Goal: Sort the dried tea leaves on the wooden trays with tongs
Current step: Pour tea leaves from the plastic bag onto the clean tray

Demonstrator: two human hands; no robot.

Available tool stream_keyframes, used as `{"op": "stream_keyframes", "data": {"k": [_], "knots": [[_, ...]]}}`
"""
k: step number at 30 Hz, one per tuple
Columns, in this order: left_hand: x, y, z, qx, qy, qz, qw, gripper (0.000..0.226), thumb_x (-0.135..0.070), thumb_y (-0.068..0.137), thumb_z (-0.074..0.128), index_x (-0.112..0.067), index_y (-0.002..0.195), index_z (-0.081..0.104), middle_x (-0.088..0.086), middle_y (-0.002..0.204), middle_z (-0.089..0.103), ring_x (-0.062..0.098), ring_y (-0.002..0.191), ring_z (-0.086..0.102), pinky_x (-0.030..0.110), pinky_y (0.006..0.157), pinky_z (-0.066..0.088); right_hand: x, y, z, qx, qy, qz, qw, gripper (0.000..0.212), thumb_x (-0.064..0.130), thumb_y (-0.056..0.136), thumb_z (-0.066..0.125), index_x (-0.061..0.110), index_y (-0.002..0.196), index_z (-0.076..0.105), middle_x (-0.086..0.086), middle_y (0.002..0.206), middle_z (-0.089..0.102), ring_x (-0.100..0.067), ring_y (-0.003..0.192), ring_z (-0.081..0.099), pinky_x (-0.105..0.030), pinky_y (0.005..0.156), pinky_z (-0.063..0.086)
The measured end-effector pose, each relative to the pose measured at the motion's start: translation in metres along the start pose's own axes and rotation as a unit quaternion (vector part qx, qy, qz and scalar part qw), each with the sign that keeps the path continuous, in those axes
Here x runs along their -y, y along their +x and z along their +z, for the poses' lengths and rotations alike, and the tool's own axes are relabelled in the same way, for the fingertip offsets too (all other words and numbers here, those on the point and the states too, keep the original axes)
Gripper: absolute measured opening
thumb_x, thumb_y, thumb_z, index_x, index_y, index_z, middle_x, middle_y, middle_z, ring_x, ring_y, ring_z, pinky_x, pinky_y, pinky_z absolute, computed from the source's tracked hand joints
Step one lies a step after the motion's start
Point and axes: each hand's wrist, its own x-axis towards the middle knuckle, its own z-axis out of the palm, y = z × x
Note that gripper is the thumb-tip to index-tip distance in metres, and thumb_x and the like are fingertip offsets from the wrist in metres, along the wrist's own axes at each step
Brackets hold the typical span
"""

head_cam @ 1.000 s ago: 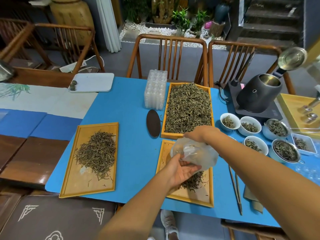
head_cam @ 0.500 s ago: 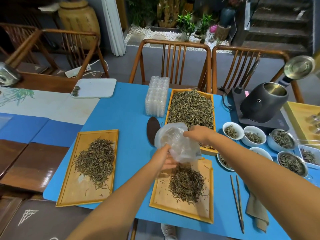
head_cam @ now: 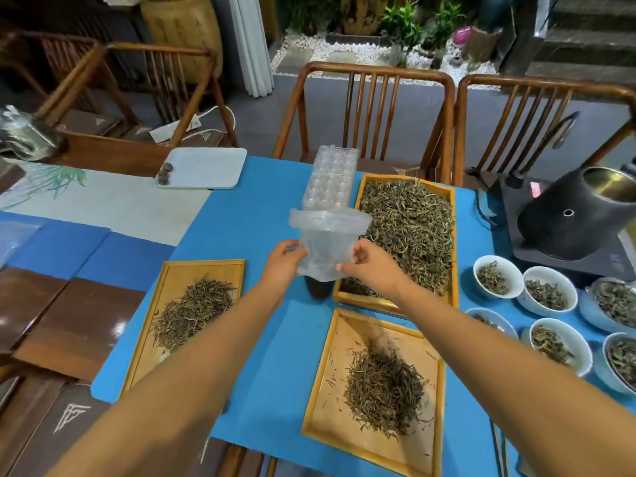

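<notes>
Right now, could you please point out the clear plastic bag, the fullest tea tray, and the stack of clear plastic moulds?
Clear plastic bag [head_cam: 327,247], head view, on its crumpled middle.
Fullest tea tray [head_cam: 451,270], head view, on its right wooden rim.
Stack of clear plastic moulds [head_cam: 332,177], head view, on its top sheet.

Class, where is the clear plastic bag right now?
The clear plastic bag is held mid-frame between left hand and right hand, above the blue mat.

Black kettle [head_cam: 578,215], perhaps; white bowls [head_cam: 498,276].

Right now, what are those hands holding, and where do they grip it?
A clear plastic bag, pinched at its lower sides by the left hand and right hand.
</notes>
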Motion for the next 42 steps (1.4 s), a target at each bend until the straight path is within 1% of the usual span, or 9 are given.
{"op": "stream_keyframes", "data": {"k": [4,6,9,13,20,28,32,36,42], "knots": [[0.001,0.023,0.004,-0.041,0.018,0.008,0.999,0.034,-0.013,0.090,0.054,-0.012,0.124,0.052,0.011,0.124,0.058,0.021,0.103,0.057,0.031,0.085,0.046,-0.005,0.014,0.006,-0.046,-0.013,-0.014,0.999,0.029,0.014,0.081,0.065,0.020,0.068,0.040,0.003,0.067,0.043,-0.017,0.068,0.043,-0.028,0.059,0.034],[0.005,0.031,0.009,-0.053,0.032,0.019,0.998,0.035,-0.015,0.091,0.055,-0.013,0.125,0.051,0.012,0.125,0.056,0.022,0.107,0.056,0.022,0.079,0.043,-0.008,0.022,0.007,-0.054,-0.027,-0.021,0.998,0.025,0.015,0.083,0.063,0.016,0.071,0.041,0.000,0.069,0.045,-0.017,0.067,0.043,-0.028,0.058,0.034],[0.015,0.037,0.014,-0.082,0.050,0.034,0.995,0.036,-0.015,0.089,0.058,-0.013,0.125,0.052,0.014,0.130,0.052,0.023,0.118,0.051,0.022,0.087,0.039,-0.011,0.032,0.010,-0.069,-0.035,-0.019,0.997,0.020,0.015,0.085,0.062,0.010,0.079,0.044,-0.007,0.076,0.048,-0.019,0.071,0.045,-0.033,0.064,0.036],[0.028,0.043,0.016,-0.089,0.087,0.046,0.991,0.037,-0.014,0.087,0.062,-0.010,0.123,0.053,0.013,0.129,0.052,0.019,0.109,0.050,0.024,0.087,0.036,-0.019,0.047,0.017,-0.080,-0.052,0.004,0.995,0.020,0.016,0.084,0.063,0.010,0.080,0.044,-0.004,0.074,0.048,-0.023,0.075,0.047,-0.033,0.065,0.034],[0.040,0.052,0.018,-0.038,0.106,0.026,0.993,0.042,-0.017,0.088,0.062,-0.009,0.127,0.049,0.007,0.131,0.051,0.012,0.106,0.047,0.026,0.089,0.037,-0.030,0.059,0.030,-0.056,-0.037,0.009,0.998,0.040,0.016,0.081,0.067,0.006,0.117,0.051,-0.012,0.108,0.060,-0.027,0.098,0.057,-0.039,0.081,0.047],[0.043,0.050,0.011,-0.048,0.118,0.029,0.991,0.043,-0.020,0.086,0.066,-0.011,0.124,0.050,-0.002,0.114,0.048,0.012,0.106,0.047,0.026,0.086,0.036,-0.032,0.052,0.022,-0.048,-0.027,0.019,0.998,0.033,0.021,0.077,0.072,0.011,0.090,0.044,0.005,0.073,0.038,-0.011,0.064,0.039,-0.025,0.054,0.030],[0.042,0.043,0.007,-0.048,0.123,0.027,0.991,0.038,-0.017,0.086,0.064,-0.012,0.122,0.052,0.001,0.112,0.048,0.014,0.103,0.049,0.025,0.083,0.035,-0.030,0.043,0.018,-0.054,-0.011,0.014,0.998,0.033,0.019,0.078,0.072,0.010,0.085,0.041,0.003,0.071,0.037,-0.014,0.063,0.037,-0.027,0.056,0.030],[0.041,0.031,0.001,-0.048,0.127,0.025,0.990,0.036,-0.017,0.087,0.064,-0.011,0.121,0.053,0.001,0.109,0.049,0.015,0.101,0.050,0.026,0.083,0.037,-0.027,0.029,0.017,-0.067,-0.009,0.015,0.998,0.031,0.017,0.080,0.070,0.010,0.087,0.040,0.006,0.069,0.038,-0.006,0.057,0.038,-0.019,0.048,0.031],[0.045,0.012,-0.011,-0.023,0.156,0.043,0.987,0.033,-0.016,0.086,0.065,-0.008,0.117,0.056,0.002,0.107,0.051,0.015,0.097,0.050,0.026,0.080,0.038,-0.027,0.001,0.012,-0.095,-0.048,0.022,0.994,0.032,0.022,0.079,0.070,0.011,0.094,0.043,-0.002,0.077,0.041,-0.018,0.067,0.040,-0.029,0.053,0.030]]}}
